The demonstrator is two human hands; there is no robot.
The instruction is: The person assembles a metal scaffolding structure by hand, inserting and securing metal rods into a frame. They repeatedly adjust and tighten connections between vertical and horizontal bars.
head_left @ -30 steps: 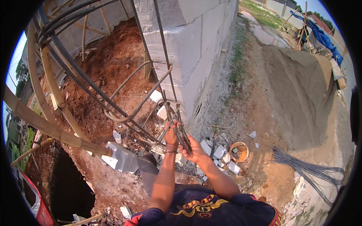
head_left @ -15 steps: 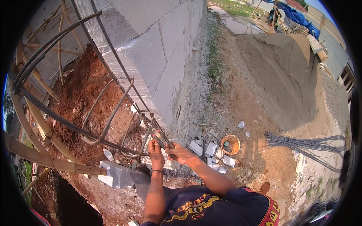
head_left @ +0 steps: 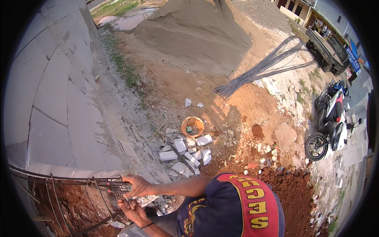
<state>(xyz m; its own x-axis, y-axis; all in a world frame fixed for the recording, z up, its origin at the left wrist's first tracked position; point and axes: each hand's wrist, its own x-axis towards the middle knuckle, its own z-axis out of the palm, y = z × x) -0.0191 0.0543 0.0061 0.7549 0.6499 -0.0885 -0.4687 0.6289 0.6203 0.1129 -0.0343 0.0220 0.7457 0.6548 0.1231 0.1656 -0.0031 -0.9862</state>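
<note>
The steel-bar cage (head_left: 92, 180) is at the near left, below the pale block wall (head_left: 55, 134), its long axis running left to right toward me; at its right end my right grip (head_left: 138, 186) clamps dark steel (head_left: 113, 184), bar or tool I cannot tell. My left grip (head_left: 133, 210) curls just nearer, contents hidden. Yellow letters mark my shirt's red band (head_left: 254, 227), white ones the far-right blue banner (head_left: 352, 61).

Obstacles, lower left: steel cage (head_left: 70, 180), gapped between its bars; pale block wall (head_left: 59, 110) along the left edge. Centre: broken blocks (head_left: 180, 145), orange bucket (head_left: 200, 127). Passage: bare earth (head_left: 225, 122) right of the bucket, below the rod bundle (head_left: 260, 72).
</note>
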